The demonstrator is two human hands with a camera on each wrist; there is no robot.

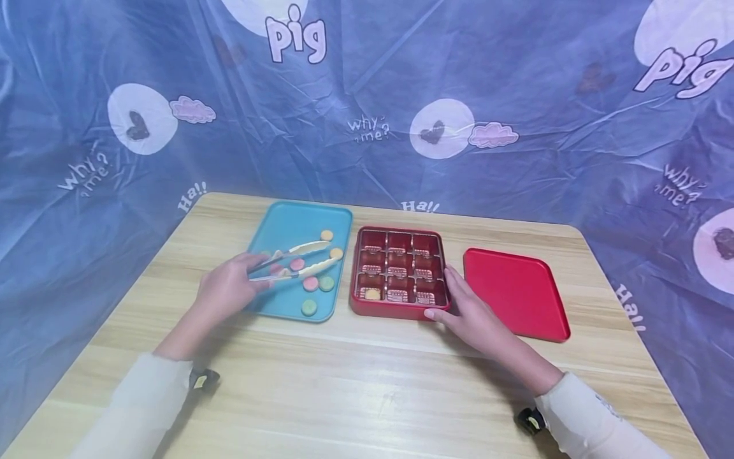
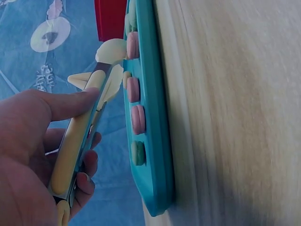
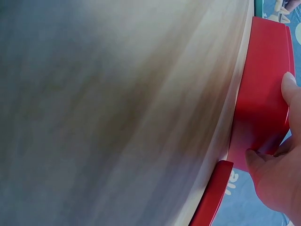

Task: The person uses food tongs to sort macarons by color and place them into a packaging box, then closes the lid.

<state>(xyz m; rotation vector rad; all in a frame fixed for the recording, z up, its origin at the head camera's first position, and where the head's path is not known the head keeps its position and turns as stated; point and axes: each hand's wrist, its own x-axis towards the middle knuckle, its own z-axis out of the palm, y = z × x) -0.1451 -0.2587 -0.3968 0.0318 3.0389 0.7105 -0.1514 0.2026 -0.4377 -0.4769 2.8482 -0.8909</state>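
Note:
My left hand (image 1: 226, 287) holds a pair of tongs (image 2: 77, 132) with cream-coloured tips, over the blue tray (image 1: 298, 220). The tips are spread apart. One lies close to an orange macaron (image 1: 336, 254); whether they touch, I cannot tell. Pink macarons (image 1: 310, 284), green macarons (image 1: 309, 307) and another orange one (image 1: 327, 235) are scattered on the tray. My right hand (image 1: 473, 315) grips the near right corner of a red box (image 1: 395, 310), its thumb on the front wall. Inside, a divided insert holds a pale yellow macaron (image 1: 372, 294) in the front left compartment.
A red lid (image 1: 513, 293) lies on the wooden table (image 1: 367, 382) to the right of the box, near my right wrist. The tray stands just left of the box, a narrow gap between them. Behind the table hangs a blue printed cloth (image 1: 367, 83).

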